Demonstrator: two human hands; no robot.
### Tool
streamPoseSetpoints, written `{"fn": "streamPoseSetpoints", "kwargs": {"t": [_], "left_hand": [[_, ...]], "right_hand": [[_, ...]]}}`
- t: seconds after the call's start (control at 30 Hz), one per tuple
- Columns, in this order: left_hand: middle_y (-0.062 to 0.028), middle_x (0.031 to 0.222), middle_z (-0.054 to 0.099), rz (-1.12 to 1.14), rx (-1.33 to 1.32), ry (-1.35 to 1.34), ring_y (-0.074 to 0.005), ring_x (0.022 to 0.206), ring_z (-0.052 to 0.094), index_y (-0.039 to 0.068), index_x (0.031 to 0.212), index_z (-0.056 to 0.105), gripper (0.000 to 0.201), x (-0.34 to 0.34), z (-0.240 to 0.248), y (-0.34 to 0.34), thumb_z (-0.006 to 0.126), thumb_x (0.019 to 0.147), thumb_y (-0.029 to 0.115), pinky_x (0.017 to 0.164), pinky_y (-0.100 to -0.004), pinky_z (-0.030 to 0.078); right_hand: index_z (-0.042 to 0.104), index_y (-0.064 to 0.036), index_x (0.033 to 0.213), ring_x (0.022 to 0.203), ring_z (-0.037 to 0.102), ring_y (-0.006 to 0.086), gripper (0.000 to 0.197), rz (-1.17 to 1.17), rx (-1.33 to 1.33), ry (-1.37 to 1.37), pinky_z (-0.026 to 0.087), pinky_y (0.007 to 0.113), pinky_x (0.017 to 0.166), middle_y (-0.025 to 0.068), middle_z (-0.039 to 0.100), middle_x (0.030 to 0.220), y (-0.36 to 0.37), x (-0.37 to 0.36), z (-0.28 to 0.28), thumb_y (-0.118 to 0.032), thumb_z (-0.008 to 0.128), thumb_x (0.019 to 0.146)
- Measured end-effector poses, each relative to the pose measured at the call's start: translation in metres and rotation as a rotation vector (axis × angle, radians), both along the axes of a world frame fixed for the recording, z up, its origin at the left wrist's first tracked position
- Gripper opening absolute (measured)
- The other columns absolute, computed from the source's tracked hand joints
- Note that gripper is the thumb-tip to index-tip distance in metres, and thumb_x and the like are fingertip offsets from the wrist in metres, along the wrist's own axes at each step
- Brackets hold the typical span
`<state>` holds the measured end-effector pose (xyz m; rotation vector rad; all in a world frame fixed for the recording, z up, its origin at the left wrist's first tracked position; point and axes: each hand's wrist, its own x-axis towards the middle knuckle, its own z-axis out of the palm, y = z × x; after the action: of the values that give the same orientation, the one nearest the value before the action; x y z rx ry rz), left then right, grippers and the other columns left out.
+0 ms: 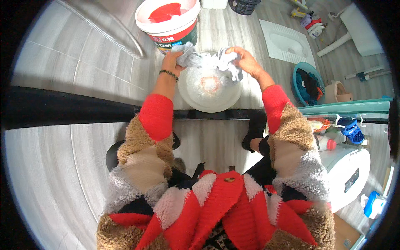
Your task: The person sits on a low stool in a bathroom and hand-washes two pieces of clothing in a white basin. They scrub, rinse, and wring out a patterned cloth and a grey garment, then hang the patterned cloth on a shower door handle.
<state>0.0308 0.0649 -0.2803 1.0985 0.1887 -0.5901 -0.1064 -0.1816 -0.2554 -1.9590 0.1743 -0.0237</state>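
Spanning grey-white cloth (208,61) between both hands | left grip (171,63) pinching its left end | right grip (246,62) pinching its right end | cloth above translucent basin's (195,93) far side

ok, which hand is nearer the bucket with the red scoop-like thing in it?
Left. The left hand is close by the near side of the bucket; the right hand is farther off, to its right.
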Motion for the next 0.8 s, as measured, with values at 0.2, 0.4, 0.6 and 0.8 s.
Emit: {"fn": "streamPoseSetpoints", "kwargs": {"t": [0.2, 0.4, 0.6, 0.8], "left_hand": [[-0.0040, 0.093, 0.060, -0.280, 0.153, -0.392, -0.0162, 0.083, 0.057, 0.007, 0.109, 0.059, 0.044, -0.001, 0.078, -0.019, 0.046, 0.070, -0.009, 0.066, -0.0309, 0.046], [0.0007, 0.092, 0.061, -0.822, 0.432, -0.867, -0.0087, 0.082, 0.055, 0.005, 0.102, 0.061, 0.038, -0.038, 0.145, -0.030, 0.045, 0.072, -0.010, 0.071, -0.0220, 0.043], [0.0006, 0.099, 0.060, -0.713, 0.355, -0.916, -0.0098, 0.094, 0.054, 0.005, 0.098, 0.063, 0.047, -0.048, 0.159, -0.024, 0.039, 0.064, -0.017, 0.081, -0.0217, 0.041], [-0.0083, 0.109, 0.062, -0.500, 0.335, -0.944, -0.0179, 0.101, 0.056, 0.008, 0.108, 0.064, 0.059, -0.024, 0.143, -0.015, 0.036, 0.063, -0.017, 0.087, -0.0245, 0.041]], "right_hand": [[0.045, -0.0131, 0.134, 0.107, 0.055, 0.0246, 0.049, 0.104, -0.152, 0.192, 0.043, 0.033, 0.092, 0.0109, 0.057, 0.122, 0.029, 0.012, 0.001, -0.023, 0.057, 0.088], [0.041, -0.0127, 0.134, 0.078, 0.061, 0.0237, 0.057, -0.234, 0.461, 0.059, 0.055, 0.036, 0.064, 0.0094, 0.053, 0.122, 0.027, 0.015, 0.061, -0.047, 0.049, 0.090], [0.052, -0.0074, 0.124, 0.089, 0.058, 0.0135, 0.060, 0.054, 0.492, 0.210, 0.052, 0.033, 0.068, 0.0056, 0.061, 0.107, 0.026, -0.012, 0.077, -0.055, 0.053, 0.087], [0.062, -0.0055, 0.113, 0.086, 0.063, 0.0193, 0.044, 0.263, -0.157, -0.030, 0.048, 0.032, 0.078, 0.0086, 0.067, 0.097, 0.022, -0.005, 0.061, -0.034, 0.064, 0.081]]}}
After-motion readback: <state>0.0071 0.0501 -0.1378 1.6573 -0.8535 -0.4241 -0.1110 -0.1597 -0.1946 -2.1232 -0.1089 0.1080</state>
